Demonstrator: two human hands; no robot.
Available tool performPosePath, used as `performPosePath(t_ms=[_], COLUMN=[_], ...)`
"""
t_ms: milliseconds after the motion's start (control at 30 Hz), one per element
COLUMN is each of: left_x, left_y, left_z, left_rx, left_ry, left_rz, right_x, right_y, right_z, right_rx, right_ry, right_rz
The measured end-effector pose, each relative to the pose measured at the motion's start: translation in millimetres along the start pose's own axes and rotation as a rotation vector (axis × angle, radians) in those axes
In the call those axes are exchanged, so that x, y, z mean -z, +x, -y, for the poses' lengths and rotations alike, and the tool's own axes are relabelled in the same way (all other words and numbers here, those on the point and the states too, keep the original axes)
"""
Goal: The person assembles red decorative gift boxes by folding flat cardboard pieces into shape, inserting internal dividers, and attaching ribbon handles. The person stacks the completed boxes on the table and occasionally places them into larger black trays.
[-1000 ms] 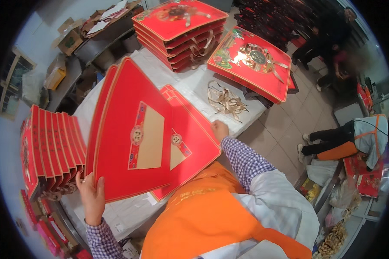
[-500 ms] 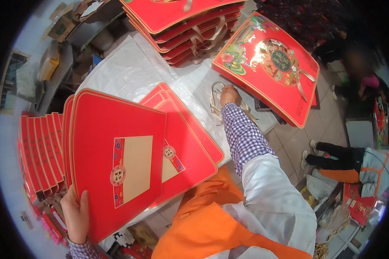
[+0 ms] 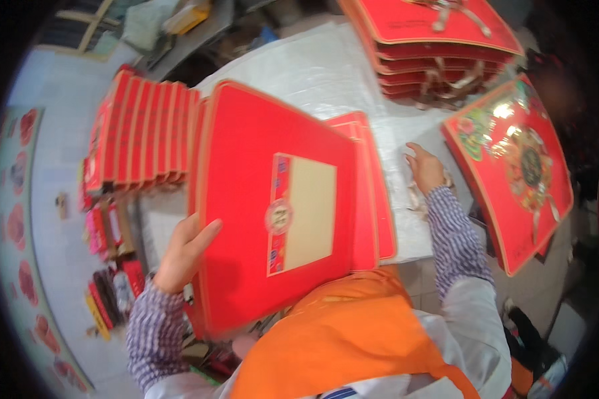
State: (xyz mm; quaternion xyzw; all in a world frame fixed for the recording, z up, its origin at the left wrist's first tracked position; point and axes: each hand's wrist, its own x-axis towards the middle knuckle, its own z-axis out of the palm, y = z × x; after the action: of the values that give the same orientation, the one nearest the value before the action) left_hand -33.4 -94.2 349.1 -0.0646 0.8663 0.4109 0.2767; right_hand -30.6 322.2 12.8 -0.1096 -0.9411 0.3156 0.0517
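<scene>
My left hand (image 3: 188, 251) grips the left edge of a flat red gift box (image 3: 246, 272) with gold trim and a beige label panel; its thumb lies at the edge and the other fingers are hidden behind. The box stands tilted in front of me, over more red panels (image 3: 373, 173) on the white-covered table (image 3: 293, 60). To the right, my right hand (image 3: 424, 167) hovers above the white cover with fingers apart and nothing visible in them. Pale ribbons (image 3: 416, 201) lie beside and partly under it.
A stack of red boxes with ribbon bows (image 3: 439, 56) stands at the far right of the table. Nearer lies a decorated red box (image 3: 512, 166). On the left, a row of red boxes (image 3: 143, 133) leans together. Small packages (image 3: 106, 229) lie below that row.
The view has swung left, so the table things sit farther right. My right hand has let go of the ribbons and its fingers have spread. My left hand still grips the red gift box.
</scene>
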Motion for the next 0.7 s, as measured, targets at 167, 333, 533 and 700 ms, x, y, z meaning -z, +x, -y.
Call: performPosePath(t_ms=[167, 333, 533, 700], left_x=[-5, 22, 14, 11], left_y=[15, 52, 64, 67], left_z=[18, 18, 36, 37], left_rx=[-0.023, -0.160, -0.316, -0.414], left_ry=[-0.290, -0.399, -0.364, -0.374], left_rz=[0.002, 0.035, -0.050, -0.093], right_x=[31, 44, 51, 38], right_y=[-22, -31, -31, -12], right_z=[94, 178, 257, 313], right_rx=[0.055, 0.048, 0.292, 0.695], right_ry=[0.575, 1.128, 1.174, 0.754], right_rz=[0.417, 0.728, 0.454, 0.003])
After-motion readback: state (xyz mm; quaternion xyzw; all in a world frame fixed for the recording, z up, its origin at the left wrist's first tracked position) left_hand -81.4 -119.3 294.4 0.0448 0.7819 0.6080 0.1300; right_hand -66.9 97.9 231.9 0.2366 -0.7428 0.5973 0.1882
